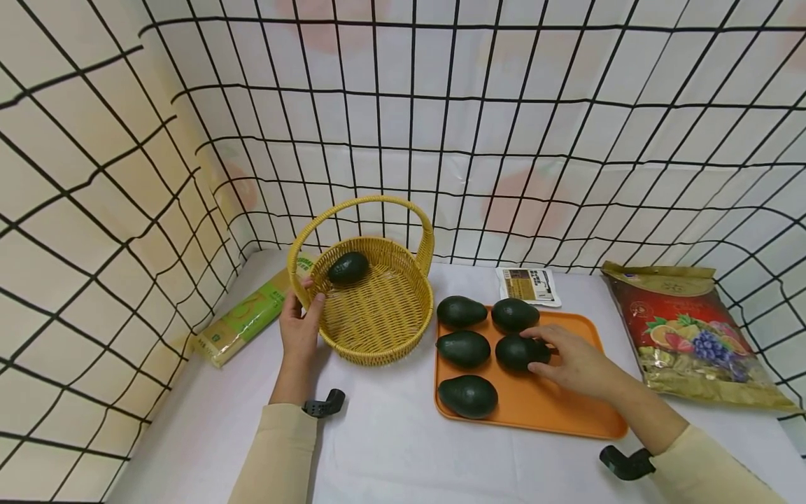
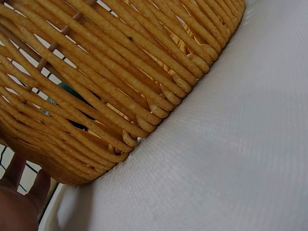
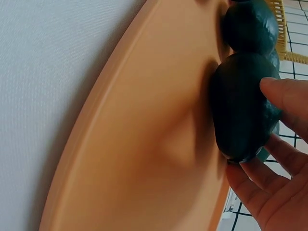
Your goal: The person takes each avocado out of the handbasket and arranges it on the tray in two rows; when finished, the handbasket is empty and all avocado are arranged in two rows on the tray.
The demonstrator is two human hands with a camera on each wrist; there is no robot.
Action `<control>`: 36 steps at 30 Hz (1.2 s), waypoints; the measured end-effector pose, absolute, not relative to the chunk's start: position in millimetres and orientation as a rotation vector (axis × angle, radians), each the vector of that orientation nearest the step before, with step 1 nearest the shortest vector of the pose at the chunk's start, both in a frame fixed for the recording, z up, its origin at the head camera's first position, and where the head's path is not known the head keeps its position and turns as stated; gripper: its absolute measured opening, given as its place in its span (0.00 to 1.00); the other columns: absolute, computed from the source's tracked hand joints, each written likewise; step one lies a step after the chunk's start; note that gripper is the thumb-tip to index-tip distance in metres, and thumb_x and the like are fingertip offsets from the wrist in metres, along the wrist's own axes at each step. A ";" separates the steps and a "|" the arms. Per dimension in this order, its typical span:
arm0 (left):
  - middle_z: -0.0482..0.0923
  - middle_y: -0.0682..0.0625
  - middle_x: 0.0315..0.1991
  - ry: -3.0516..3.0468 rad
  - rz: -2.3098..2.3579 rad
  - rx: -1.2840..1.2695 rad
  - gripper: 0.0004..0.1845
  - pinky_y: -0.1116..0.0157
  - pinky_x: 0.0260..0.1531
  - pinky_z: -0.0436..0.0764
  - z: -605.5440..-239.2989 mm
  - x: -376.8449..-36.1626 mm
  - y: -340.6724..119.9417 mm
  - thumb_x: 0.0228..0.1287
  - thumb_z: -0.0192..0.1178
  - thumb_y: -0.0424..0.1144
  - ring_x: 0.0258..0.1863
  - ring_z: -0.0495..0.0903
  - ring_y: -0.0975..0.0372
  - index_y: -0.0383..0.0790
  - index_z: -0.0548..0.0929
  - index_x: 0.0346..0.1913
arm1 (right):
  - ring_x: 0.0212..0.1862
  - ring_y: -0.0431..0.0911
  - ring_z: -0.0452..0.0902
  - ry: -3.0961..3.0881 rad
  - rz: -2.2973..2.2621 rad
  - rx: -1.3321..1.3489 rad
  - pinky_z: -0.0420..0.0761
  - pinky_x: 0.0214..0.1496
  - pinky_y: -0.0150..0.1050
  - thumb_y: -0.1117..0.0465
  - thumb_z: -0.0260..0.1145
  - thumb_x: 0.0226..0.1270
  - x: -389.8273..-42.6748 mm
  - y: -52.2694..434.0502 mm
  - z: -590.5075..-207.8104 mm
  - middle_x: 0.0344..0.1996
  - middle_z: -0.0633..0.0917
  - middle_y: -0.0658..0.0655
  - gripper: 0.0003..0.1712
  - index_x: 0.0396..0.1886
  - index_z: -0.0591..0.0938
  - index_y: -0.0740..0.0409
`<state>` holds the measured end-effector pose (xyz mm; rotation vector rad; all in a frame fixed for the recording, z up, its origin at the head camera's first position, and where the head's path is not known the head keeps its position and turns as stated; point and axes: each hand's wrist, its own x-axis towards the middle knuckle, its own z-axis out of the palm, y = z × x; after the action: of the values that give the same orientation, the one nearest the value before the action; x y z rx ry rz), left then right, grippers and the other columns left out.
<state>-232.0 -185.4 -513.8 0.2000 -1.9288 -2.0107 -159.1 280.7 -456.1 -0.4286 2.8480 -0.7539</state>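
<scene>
Curling right hand [image 1: 576, 364] fingers [image 3: 284, 98] round avocado [image 1: 520, 352], long axis crosswise, just ahead; left hand [image 1: 301, 323] gripping basket [image 1: 378, 350] rim.

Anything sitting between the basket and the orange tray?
No. In the head view, only a narrow strip of bare white table separates the basket from the orange tray.

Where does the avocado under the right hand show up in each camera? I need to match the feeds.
Head: the avocado lies right of centre on the orange tray, with the right hand round it.
Left wrist: not in view; only the basket wall and white table.
Right wrist: avocado at right of frame, fingers on it.
Shared landmark: the orange tray, in head and right wrist views.
</scene>
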 end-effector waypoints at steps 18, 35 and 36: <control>0.71 0.51 0.72 -1.926 -2.040 0.209 0.21 0.49 0.74 0.67 -512.5 -231.2 -186.0 0.75 0.60 0.37 0.75 0.65 0.59 0.45 0.74 0.68 | 0.67 0.63 0.73 2.868 -0.757 -0.455 0.74 0.65 0.68 0.47 0.73 0.66 -156.1 273.5 -437.2 0.68 0.76 0.63 0.34 0.69 0.74 0.49; 0.70 0.47 0.72 -1.955 -2.020 0.191 0.22 0.48 0.74 0.68 -503.0 -227.4 -184.6 0.74 0.60 0.38 0.75 0.66 0.55 0.41 0.74 0.68 | 0.64 0.46 0.77 2.869 -0.592 -0.929 0.80 0.65 0.52 0.45 0.68 0.70 -175.4 164.7 -368.0 0.64 0.79 0.47 0.30 0.69 0.75 0.41; 0.71 0.48 0.72 -1.955 -2.014 0.190 0.22 0.49 0.74 0.68 -503.8 -227.3 -184.5 0.74 0.61 0.39 0.75 0.66 0.56 0.42 0.74 0.67 | 0.64 0.45 0.77 2.867 -0.582 -0.977 0.80 0.65 0.50 0.45 0.68 0.71 -177.3 157.4 -364.9 0.64 0.79 0.47 0.29 0.69 0.76 0.42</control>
<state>-227.3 -184.5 -503.8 0.1902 -1.9554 -2.0141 -177.3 157.4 -364.9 -0.9770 2.8670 -0.5821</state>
